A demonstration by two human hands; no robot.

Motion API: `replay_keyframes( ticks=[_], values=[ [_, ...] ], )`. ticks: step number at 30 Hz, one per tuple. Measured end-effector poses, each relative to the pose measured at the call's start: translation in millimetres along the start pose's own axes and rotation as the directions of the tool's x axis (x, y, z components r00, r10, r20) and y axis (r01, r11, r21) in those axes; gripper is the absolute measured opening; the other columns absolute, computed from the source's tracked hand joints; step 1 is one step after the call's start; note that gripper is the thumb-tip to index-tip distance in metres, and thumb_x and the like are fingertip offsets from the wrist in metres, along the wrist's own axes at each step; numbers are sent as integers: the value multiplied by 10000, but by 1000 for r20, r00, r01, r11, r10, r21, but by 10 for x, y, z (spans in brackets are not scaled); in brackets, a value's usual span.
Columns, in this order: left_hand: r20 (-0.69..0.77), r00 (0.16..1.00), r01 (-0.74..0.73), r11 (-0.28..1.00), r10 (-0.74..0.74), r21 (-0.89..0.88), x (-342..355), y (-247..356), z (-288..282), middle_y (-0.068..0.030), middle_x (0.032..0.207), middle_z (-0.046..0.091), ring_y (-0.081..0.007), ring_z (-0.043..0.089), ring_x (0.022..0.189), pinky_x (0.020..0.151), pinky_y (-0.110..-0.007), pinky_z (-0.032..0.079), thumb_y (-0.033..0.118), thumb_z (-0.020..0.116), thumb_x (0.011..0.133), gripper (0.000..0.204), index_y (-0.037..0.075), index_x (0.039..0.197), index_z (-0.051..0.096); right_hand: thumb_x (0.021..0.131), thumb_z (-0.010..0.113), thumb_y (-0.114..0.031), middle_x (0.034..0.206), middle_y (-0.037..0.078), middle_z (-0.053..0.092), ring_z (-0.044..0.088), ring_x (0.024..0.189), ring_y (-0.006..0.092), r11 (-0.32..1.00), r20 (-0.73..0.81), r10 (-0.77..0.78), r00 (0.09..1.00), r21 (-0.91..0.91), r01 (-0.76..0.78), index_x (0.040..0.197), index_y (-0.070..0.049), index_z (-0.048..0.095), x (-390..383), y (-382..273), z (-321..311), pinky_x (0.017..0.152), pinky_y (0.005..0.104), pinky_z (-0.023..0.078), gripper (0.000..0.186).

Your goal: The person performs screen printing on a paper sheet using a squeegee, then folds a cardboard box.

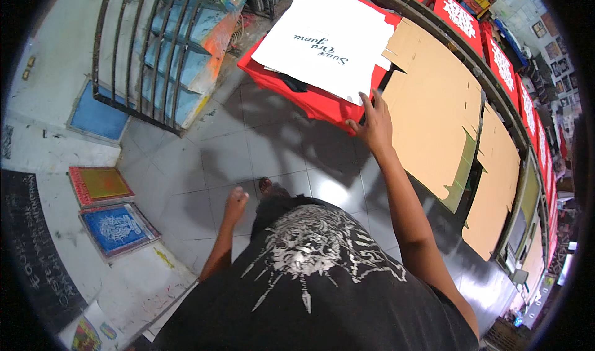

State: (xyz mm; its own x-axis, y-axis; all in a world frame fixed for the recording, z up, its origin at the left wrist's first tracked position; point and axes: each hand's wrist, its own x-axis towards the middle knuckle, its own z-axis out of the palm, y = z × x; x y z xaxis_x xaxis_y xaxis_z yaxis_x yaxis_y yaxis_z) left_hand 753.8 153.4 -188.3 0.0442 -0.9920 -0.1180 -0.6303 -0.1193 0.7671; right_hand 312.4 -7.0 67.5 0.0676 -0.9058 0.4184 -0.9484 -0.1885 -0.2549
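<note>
A flat white piece with dark script lettering [334,25], fabric or paper I cannot tell, lies on top of red cloth [338,116] at the far middle. Some black material peeks out between the two on the near side. My right hand [377,126] reaches to the near right corner of the white piece, its thumb and fingers spread apart. The fingertips are at the edge of the white and red layers; whether they press on them I cannot tell. Low at my left side hangs my left hand [234,207], fingers curled in and holding nothing visible.
Cardboard-topped boards [434,109] run along the right, with a dark metal rail [496,97] behind them. Beyond it are red shirts with white prints [457,17]. At left stand a black metal railing [139,112], blue steps [167,59] and leaning printing screens [118,228].
</note>
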Motion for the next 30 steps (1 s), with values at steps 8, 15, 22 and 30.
replay_keyframes(
  ticks=[8, 15, 22, 30],
  values=[
    [116, 986, 134, 982, -119, -133, 1187, 621, -1440, -172, 1159, 625, -220, 628, 947, 817, -345, 497, 189, 630, 893, 427, 0, 1258, 515, 691, 713, -84, 1329, 179, 484, 532, 1148, 331, 975, 166, -79, 983, -195, 111, 1299, -100, 471, 714, -135, 405, 924, 427, 465, 655],
    [196, 980, 59, 971, -13, -230, 1836, 1234, -1639, -167, 1183, 611, -211, 613, 976, 839, -326, 483, 135, 622, 895, 405, 5, 1263, 512, 744, 640, -54, 1128, 136, 634, 628, 1016, 300, 983, 37, -102, 994, -148, 107, 1206, -65, 539, 905, -104, 271, 827, 398, 525, 473],
    [214, 968, -52, 939, 132, -341, 2472, 1871, -1699, -164, 1174, 615, -220, 603, 1029, 877, -327, 470, 115, 627, 888, 419, 15, 1275, 503, 671, 670, 24, 970, 88, 688, 663, 834, 246, 940, -305, -123, 944, -341, 12, 1120, -105, 630, 1326, -34, -363, 730, 353, 525, 469],
    [209, 639, -756, 654, 740, -6, 3805, 3335, -1238, -241, 1418, 358, -385, 405, 1292, 1058, -448, 365, 284, 816, 686, 936, 93, 1447, 305, 894, 618, -136, 882, 119, 689, 674, 757, 287, 897, -526, -143, 839, -426, -115, 1131, -114, 614, 2185, 122, -1079, 628, 362, 519, 238]
  ],
)
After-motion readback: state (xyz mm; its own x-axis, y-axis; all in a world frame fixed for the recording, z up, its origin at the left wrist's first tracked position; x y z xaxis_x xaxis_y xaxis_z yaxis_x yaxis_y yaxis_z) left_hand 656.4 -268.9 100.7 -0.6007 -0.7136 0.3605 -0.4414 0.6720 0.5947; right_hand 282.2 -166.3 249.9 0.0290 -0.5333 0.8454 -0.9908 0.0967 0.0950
